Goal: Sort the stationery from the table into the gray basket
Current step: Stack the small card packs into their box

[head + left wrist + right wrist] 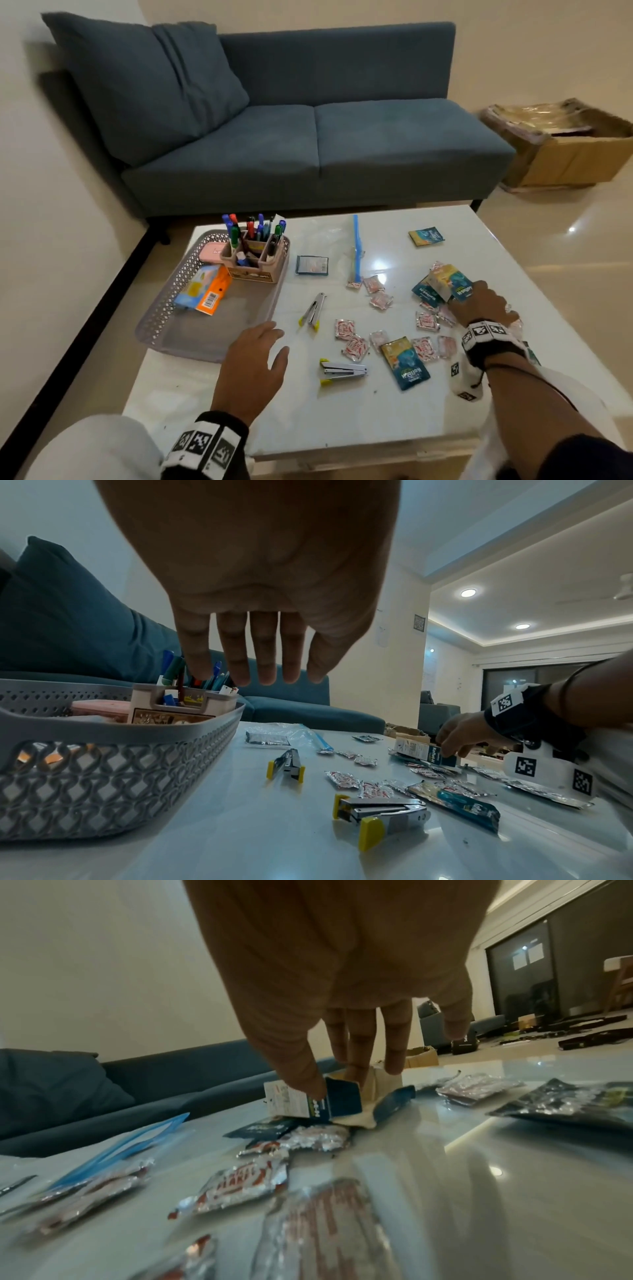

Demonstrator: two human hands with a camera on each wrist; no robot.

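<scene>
The gray lattice basket [154, 318] [103, 777] stands on the left of the white table [359, 418]. It holds a beige pen holder [255, 262] full of markers, a pink case [212, 253] and orange and blue packs [205, 291]. Two silver staplers with yellow ends lie on the table: one [313, 311] [286, 764] beside the basket, the other [342, 371] [380, 815] nearer me. My left hand [274, 339] [260, 669] hovers with straight fingers by the basket's near right corner, holding nothing. My right hand [476, 298] [342, 1080] pinches a small blue-and-white carton [448, 281] [308, 1104] on the right.
Several silver-red sachets [354, 347] and blue pouches [406, 365] are scattered over the table's right half. A clear zip bag with a blue seal [356, 246] and a dark packet [311, 265] lie further back. A blue sofa [308, 137] is behind, a cardboard box [575, 157] on the floor.
</scene>
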